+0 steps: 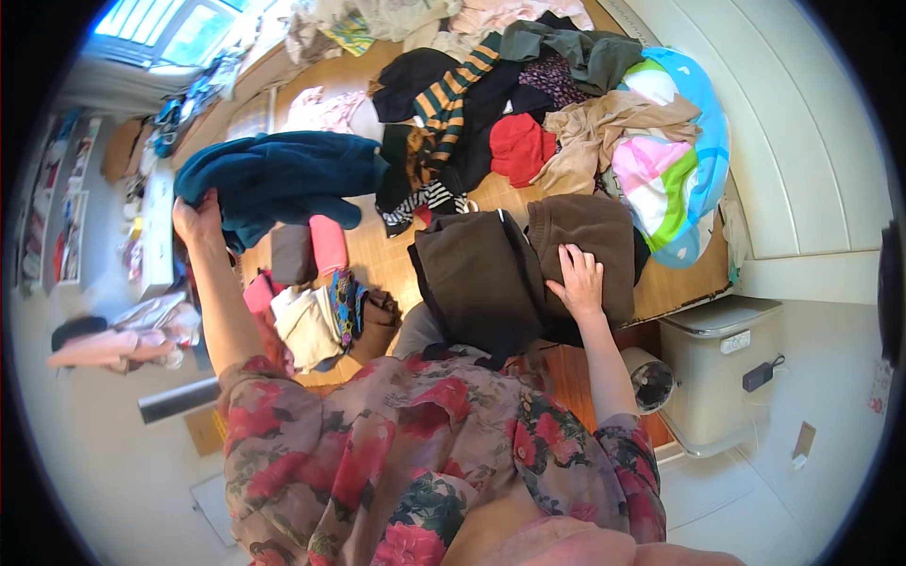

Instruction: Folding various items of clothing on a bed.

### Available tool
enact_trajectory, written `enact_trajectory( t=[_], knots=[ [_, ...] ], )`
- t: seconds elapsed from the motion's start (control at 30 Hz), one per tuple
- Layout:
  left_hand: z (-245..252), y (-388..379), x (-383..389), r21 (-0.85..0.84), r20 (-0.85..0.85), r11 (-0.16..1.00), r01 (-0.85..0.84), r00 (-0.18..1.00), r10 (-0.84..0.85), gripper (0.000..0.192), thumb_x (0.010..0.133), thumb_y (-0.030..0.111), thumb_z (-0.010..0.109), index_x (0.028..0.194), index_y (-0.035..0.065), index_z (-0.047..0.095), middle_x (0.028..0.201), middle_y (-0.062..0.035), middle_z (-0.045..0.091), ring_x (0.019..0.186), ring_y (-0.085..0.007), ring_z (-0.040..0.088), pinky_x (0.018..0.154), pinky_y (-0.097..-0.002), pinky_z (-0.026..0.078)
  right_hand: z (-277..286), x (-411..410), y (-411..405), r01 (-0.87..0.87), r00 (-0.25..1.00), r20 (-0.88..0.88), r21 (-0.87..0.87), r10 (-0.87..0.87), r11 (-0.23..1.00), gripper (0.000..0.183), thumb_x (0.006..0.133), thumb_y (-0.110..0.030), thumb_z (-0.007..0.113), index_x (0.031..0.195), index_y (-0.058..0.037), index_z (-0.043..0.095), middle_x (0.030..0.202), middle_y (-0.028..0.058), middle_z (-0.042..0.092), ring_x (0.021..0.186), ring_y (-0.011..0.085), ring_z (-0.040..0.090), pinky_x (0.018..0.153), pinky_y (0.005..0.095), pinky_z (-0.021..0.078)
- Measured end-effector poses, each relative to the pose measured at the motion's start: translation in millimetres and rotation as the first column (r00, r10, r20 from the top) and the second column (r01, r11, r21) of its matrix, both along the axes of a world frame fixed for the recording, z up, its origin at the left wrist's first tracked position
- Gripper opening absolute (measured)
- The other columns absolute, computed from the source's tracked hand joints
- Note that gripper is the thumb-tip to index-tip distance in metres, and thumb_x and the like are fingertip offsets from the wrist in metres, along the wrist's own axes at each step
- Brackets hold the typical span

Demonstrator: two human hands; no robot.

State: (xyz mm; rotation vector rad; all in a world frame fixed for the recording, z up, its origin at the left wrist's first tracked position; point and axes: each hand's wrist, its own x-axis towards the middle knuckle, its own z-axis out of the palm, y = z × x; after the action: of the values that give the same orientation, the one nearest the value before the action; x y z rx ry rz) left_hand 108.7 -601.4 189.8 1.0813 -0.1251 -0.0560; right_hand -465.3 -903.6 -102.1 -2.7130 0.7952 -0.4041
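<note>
My left hand (199,216) grips one end of a dark teal garment (283,170), which stretches to the right over the wooden surface. My right hand (582,278) rests with spread fingers on a folded brown garment (601,230). Just left of that lies a stack of folded dark brown clothing (474,272), close against my body. Below the teal garment are a rolled grey cloth (292,255) and a rolled coral-pink cloth (328,245), side by side. Nearer to me sit a folded cream garment (308,329) and a blue patterned cloth (344,304).
Beyond the folded stacks lie a green-and-yellow striped garment (453,85), a bundled red cloth (520,148), a beige garment (601,131) and colourful bedding (708,163). A lidded bin (722,368) stands at right below the wooden edge. Shelves (71,212) are at far left.
</note>
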Motion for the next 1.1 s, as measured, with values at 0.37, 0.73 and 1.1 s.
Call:
enact_trajectory(
  t=[0.37, 0.73, 1.1],
  knots=[
    [98, 38, -157, -0.135, 0.041, 0.990, -0.035, 0.998, 0.041, 0.031, 0.092, 0.016, 0.039, 0.106, -0.0029, 0.060, 0.108, -0.0183, 0.066, 0.100, -0.0335, 0.063, 0.093, -0.0503, 0.048, 15, 6, 1, -0.024, 0.985, -0.174, -0.012, 0.021, 1.000, 0.076, 0.065, -0.036, 0.082, 0.129, -0.0099, 0.049, 0.126, 0.0044, 0.047, 0.107, 0.0257, 0.048, 0.082, 0.0417, 0.0433],
    [77, 161, -270, -0.396, -0.083, 0.880, 0.263, 0.944, -0.319, 0.027, 0.093, 0.012, 0.046, 0.106, -0.0067, 0.060, 0.107, -0.0185, 0.066, 0.102, -0.0287, 0.064, 0.094, -0.0436, 0.050, 36, 14, 4, -0.069, 0.947, -0.312, 0.021, 0.072, 0.997, 0.075, 0.073, -0.033, 0.078, 0.135, -0.0080, 0.044, 0.137, 0.0112, 0.042, 0.120, 0.0311, 0.045, 0.092, 0.0479, 0.0427],
    [43, 177, -286, 0.312, 0.140, 0.865, 0.393, 0.881, -0.451, 0.016, 0.084, 0.013, 0.056, 0.093, 0.0021, 0.062, 0.088, -0.0053, 0.064, 0.089, -0.0152, 0.063, 0.078, -0.0351, 0.050, 189, 178, 295, -0.667, 0.739, 0.487, 0.628, 0.465, 0.401, 0.087, 0.075, -0.026, 0.079, 0.142, 0.0008, 0.031, 0.135, 0.0123, 0.048, 0.126, 0.0214, 0.045, 0.099, 0.0320, 0.0408]
  ],
)
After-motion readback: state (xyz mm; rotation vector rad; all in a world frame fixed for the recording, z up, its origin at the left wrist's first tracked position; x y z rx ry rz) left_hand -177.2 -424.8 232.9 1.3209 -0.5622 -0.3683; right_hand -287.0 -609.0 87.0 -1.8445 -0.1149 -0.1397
